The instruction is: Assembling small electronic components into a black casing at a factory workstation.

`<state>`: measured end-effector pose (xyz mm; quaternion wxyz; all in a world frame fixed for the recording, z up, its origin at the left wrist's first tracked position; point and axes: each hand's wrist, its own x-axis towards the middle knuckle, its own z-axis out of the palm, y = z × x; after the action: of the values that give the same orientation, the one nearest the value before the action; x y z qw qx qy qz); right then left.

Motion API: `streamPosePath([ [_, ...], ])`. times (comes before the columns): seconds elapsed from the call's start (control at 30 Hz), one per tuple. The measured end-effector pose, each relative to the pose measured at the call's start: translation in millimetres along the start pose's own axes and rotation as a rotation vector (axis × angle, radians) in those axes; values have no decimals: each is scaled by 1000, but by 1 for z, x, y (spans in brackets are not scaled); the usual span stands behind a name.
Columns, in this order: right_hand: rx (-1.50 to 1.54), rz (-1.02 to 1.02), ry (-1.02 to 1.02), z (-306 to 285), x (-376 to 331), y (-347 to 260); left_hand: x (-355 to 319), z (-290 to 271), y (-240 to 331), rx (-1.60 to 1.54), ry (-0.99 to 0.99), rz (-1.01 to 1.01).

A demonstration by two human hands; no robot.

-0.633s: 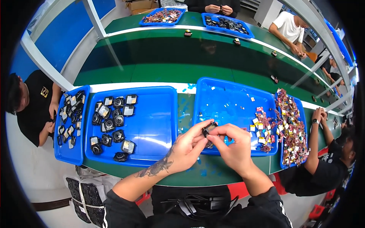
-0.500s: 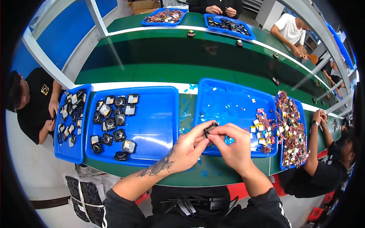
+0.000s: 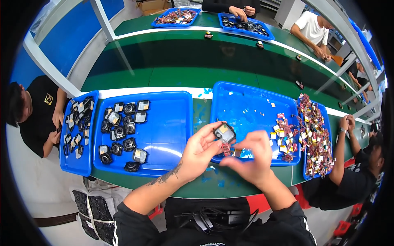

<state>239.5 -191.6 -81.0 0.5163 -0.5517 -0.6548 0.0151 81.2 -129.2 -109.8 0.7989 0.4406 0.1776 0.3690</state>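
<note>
The left hand (image 3: pixel 198 156) pinches a small black square casing (image 3: pixel 225 133) between thumb and fingers, its pale grey inside turned up. The casing is at that hand's fingertips, above the near left part of a wide blue tray (image 3: pixel 250 96). A small red part (image 3: pixel 226 148) sits just below the casing, close to the left thumb. The right hand (image 3: pixel 256 158), blurred, is just to the right, thumb and forefinger spread apart; whether it touches the red part cannot be told.

Both hands cover the near left corner of the wide tray. At its right end lies a heap of wired parts (image 3: pixel 283 137); blue scraps are scattered elsewhere in it. To the right, a narrower tray (image 3: pixel 324 116) is packed with similar parts. Left of the hands, another blue tray (image 3: pixel 164 123) holds loose black casings (image 3: pixel 119 132) on its left side. Beyond it, a narrow tray (image 3: pixel 74 167) carries more dark pieces. All stand on a green table (image 3: pixel 197 189), with co-workers seated on either side.
</note>
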Motion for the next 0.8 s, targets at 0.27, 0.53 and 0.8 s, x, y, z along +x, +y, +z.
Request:
streamPosePath([
  [0.27,162,98,-166,-5,-6,-4,-4,8,14,156,60,80],
  [0.53,958,823,-243,-17,2,-6,-7,9,21,1072,-11,567],
  [0.8,796,733,-314,-24,7,0,-3,2,9,1124,-67,590],
])
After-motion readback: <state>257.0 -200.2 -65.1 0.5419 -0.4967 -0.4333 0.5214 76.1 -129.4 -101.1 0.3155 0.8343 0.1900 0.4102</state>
